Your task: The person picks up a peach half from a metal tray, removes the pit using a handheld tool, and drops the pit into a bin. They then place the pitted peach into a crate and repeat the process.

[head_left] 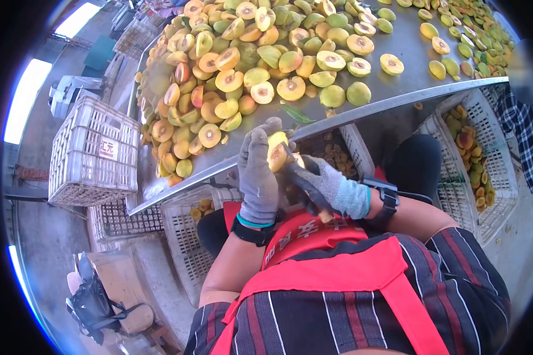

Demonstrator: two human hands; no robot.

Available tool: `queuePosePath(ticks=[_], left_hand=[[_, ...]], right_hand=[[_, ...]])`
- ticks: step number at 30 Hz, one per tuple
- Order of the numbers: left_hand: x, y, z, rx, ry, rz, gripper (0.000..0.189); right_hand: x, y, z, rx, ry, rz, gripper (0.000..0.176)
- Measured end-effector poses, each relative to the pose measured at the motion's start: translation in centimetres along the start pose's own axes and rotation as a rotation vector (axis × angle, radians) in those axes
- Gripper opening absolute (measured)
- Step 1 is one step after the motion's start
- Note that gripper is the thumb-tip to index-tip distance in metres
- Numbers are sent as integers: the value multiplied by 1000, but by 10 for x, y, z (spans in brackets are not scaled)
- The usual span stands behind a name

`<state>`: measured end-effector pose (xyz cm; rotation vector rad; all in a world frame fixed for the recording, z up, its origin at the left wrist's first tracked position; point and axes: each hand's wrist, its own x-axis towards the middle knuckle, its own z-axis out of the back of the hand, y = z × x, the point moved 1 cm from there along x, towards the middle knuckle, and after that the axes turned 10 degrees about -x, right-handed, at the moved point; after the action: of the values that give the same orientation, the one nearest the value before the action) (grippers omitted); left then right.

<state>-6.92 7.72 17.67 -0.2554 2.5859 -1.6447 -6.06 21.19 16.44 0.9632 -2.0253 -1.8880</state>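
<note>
My left hand (259,174), in a grey glove, holds a cut yellow fruit half (276,155) just in front of the table's edge. My right hand (324,184), also gloved, is closed around a tool with a wooden handle (325,216); its dark metal end touches the fruit. Another pale cut piece shows between the hands, partly hidden by my right fingers. Beyond them, many halved fruits (228,80) lie piled on the metal table (373,115), most of them to the left. A green leaf (296,114) lies near the edge.
A white crate (95,151) stands at the left. Crates with fruit sit below the table, one at the left (186,236) and one at the right (450,171). A person's checked sleeve (521,139) shows at the far right. A black bag (92,299) lies at lower left.
</note>
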Motion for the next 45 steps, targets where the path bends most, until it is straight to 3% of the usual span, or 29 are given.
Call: queuePosePath(ticks=[2,4,6,8,10,12,13,14,16,20,22,23,24,27,28,30,32,34,36,38,39,41,42,43,45], left_hand=[[-1,1,1,56,22,9,47],[-5,-1,-4,-98,80,-108,29],[-4,3,1,-97,105,-158,29],[-1,5,4,167,124,-226,48],[-6,-3,2,152,147,-172,44],[-1,-13,1,252,215,100,38],[1,-12,1,106,186,152,32],[0,-13,2,93,215,131,32],[3,-12,1,-50,139,211,27],[6,6,1,-157,73,160,22],[2,-4,-12,-93,-18,165,15],[3,-2,-11,-59,21,107,15],[4,-1,-11,-28,60,45,16],[1,-6,-15,-12,159,-8,19],[2,-10,-16,-20,159,-16,19],[1,-16,-11,-27,184,281,20],[5,-10,-1,-25,201,334,20],[6,-13,1,-6,285,381,22],[10,-22,1,6,355,441,23],[10,-27,3,-43,428,539,28],[11,-25,2,-99,493,476,29],[13,-18,6,-124,453,447,28],[9,-20,1,-244,447,398,30],[8,-16,2,-290,429,395,30],[0,-17,-5,-459,319,410,28]], right_hand=[[-5,10,-2,-58,200,119,27],[-4,7,-4,120,222,66,27],[-6,13,-3,206,271,-99,25],[-1,15,-2,84,197,-136,23],[1,11,-2,-27,124,-179,21],[3,6,0,-298,-22,119,21],[17,-22,1,-572,-197,453,24],[5,4,4,-647,-88,263,25],[11,-3,5,-552,-79,410,24],[17,-11,-1,-541,-121,303,22],[10,0,-3,-395,-47,118,28],[4,15,-1,-218,100,-210,31],[-3,20,0,-52,158,-94,29],[-4,13,2,-41,195,-52,28],[-7,14,2,-202,145,12,28],[-7,15,2,-361,97,70,28],[-1,13,4,-863,84,158,30],[-11,23,4,-805,54,196,26],[-19,36,9,-102,329,-258,26],[-20,32,15,38,353,-255,28],[-6,3,25,-298,523,588,24],[-11,12,12,80,419,84,19],[-16,25,11,269,487,-223,21],[-15,24,10,345,487,-332,23],[-11,15,9,524,559,-366,23]])
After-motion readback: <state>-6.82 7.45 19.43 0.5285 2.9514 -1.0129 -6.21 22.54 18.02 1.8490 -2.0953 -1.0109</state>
